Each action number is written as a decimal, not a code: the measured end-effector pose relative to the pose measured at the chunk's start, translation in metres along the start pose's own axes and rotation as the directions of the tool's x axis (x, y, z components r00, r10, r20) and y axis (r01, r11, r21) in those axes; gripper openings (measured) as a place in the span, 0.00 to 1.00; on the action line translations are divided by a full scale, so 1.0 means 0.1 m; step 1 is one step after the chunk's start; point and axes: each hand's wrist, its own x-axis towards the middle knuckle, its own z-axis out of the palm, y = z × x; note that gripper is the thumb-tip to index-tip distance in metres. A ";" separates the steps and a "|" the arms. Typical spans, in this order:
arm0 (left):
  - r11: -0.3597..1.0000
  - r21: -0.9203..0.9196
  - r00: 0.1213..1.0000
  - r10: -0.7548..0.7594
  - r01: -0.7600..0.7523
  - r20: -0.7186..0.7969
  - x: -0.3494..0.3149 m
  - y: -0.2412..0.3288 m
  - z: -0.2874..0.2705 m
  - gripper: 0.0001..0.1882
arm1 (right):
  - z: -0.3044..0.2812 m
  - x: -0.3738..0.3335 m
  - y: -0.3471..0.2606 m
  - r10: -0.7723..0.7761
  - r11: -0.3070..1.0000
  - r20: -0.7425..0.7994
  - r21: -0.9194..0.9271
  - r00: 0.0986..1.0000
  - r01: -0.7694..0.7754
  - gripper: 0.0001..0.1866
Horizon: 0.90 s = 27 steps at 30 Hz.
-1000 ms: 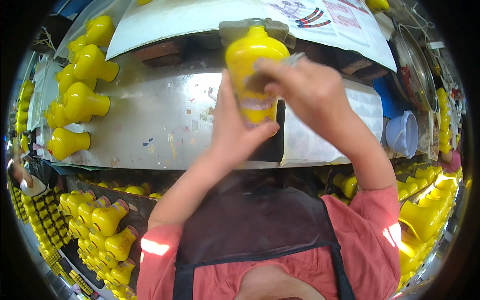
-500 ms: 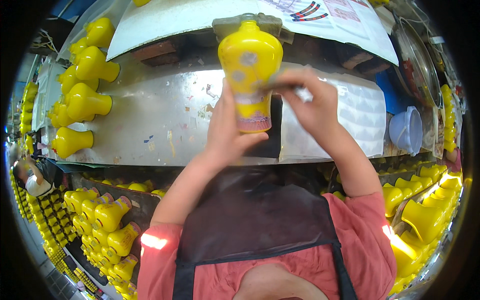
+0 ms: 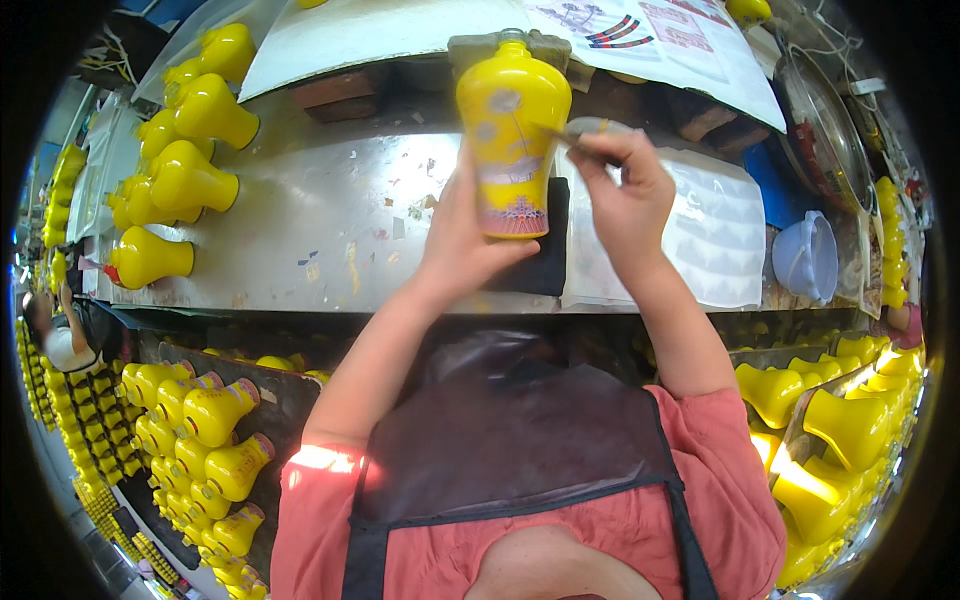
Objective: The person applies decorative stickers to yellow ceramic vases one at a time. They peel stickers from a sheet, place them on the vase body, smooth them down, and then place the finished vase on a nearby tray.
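Observation:
My left hand [image 3: 455, 235] is wrapped round the lower left side of a glossy yellow bottle [image 3: 512, 85], thumb under its base. The bottle lies tilted with its neck on a grey-brown padded block [image 3: 555, 50]. On its face are greyish round patches, a thin dark line, a pale band and a purple-pink pattern round the bottom. My right hand [image 3: 632, 185] is closed on a thin, flat hand tool [image 3: 602, 127], partly see-through and blurred; its kind is unclear. The tool's dark tip points at the bottle's right side; whether it touches, I cannot tell.
Several yellow bottles [image 3: 195, 182] lie on the metal table [image 3: 300, 220] at left. White sheets [image 3: 690, 225] and a pale blue bucket [image 3: 806, 258] are at right. Printed sheets [image 3: 650, 40] lie on a raised board behind. More yellow bottles [image 3: 220, 412] crowd both sides; another person [image 3: 65, 335] is far left.
My right hand has drawn back a little from the bottle's face, and the tool now shows to the right of it. My left hand still holds the bottle. The whole view has shifted slightly.

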 end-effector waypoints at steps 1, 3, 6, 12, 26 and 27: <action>0.999 -0.032 1.000 -0.015 0.015 -0.004 0.00 -0.01 0.01 0.66 | 0.01 -0.04 -0.03 -0.085 0.996 0.057 -0.025 0.995 0.087 0.09; 0.990 -0.136 0.999 -0.029 0.025 -0.027 0.02 -0.04 0.04 0.65 | 0.03 -0.09 -0.13 -0.236 0.972 0.150 0.056 0.960 0.230 0.10; 0.989 -0.148 0.999 0.018 -0.022 -0.031 0.02 -0.07 0.05 0.61 | 0.03 0.02 -0.16 0.062 0.998 0.085 -0.004 0.994 -0.062 0.08; 0.983 -0.179 0.997 -0.037 0.048 0.065 0.02 -0.05 -0.01 0.58 | 0.01 0.09 0.05 0.060 0.994 0.073 0.087 0.996 -0.066 0.09; 0.989 -0.149 1.000 -0.018 0.019 0.008 0.01 0.03 -0.04 0.54 | -0.01 -0.24 0.00 -0.034 0.996 0.081 -0.081 0.996 0.041 0.08; 0.989 -0.148 1.000 -0.001 0.000 -0.003 0.01 0.03 -0.04 0.54 | -0.03 -0.27 -0.01 -0.029 0.998 0.108 -0.054 0.994 0.035 0.08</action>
